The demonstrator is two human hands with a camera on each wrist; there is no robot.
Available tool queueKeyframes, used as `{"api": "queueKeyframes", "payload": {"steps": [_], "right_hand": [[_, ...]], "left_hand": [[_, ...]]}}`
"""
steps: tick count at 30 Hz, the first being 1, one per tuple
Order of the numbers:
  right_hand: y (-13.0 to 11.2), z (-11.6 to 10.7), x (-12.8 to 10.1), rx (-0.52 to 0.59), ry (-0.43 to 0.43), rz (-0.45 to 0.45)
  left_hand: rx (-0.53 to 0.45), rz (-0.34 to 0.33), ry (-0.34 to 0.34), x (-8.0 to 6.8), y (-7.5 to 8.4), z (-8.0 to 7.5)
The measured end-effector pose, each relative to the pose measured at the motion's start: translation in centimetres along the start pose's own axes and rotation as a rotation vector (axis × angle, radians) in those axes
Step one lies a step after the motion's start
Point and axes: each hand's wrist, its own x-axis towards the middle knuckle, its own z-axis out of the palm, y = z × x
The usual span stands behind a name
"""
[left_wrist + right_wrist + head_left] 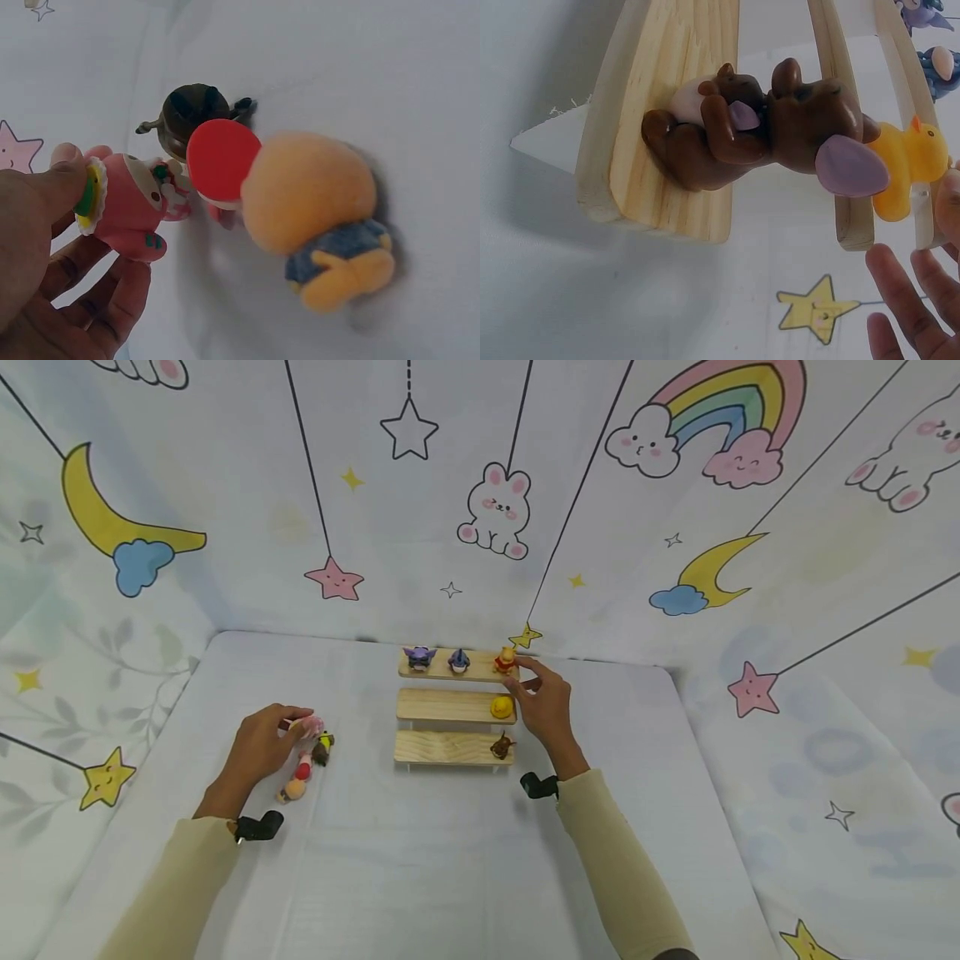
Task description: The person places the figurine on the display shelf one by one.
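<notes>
A wooden three-step shelf (450, 748) stands mid-table. Its top step carries a purple figure (418, 656), a blue figure (459, 661) and a yellow bear in red (506, 660). My right hand (519, 677) pinches that bear with forefinger and thumb. The other fingers (900, 300) show loosely spread in the right wrist view. A yellow duck (501, 707) (909, 154) sits on the middle step and a brown figure (501, 746) (757, 127) on the lowest. At the left, my left hand (295, 724) (97, 236) pinches a pink figure (312, 725) (131, 206) just above the table.
Beside the left hand lie a dark figure (323, 748) (191, 112), a red-capped figure (303, 767) (220, 163) and an orange-headed figure (291, 790) (319, 210). A white cloth (450, 860) covers the table. Printed fabric walls (225, 527) close it in behind and at both sides.
</notes>
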Motion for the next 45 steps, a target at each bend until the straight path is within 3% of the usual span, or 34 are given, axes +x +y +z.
{"api": "queueKeyframes", "payload": {"steps": [3,10,23,33,45], "right_hand": [[0.0,0.0,0.0,-0.004,-0.005,0.009],[0.1,0.1,0.0,0.007,-0.011,0.011],[-0.1,-0.2,0.1,0.007,0.002,0.006],[-0.1,-0.1,0.0,0.018,-0.01,0.002],[0.1,0.0,0.1,0.01,-0.005,-0.006]], "left_hand": [[-0.012,-0.003,0.007,0.8,0.2,0.1],[-0.032,0.031,0.103,1.7,0.8,0.6],[-0.1,-0.016,0.064,0.8,-0.5,0.9],[-0.108,-0.033,0.123,1.1,-0.1,1.8],[-0.124,0.054,0.218,1.1,1.7,0.5]]}}
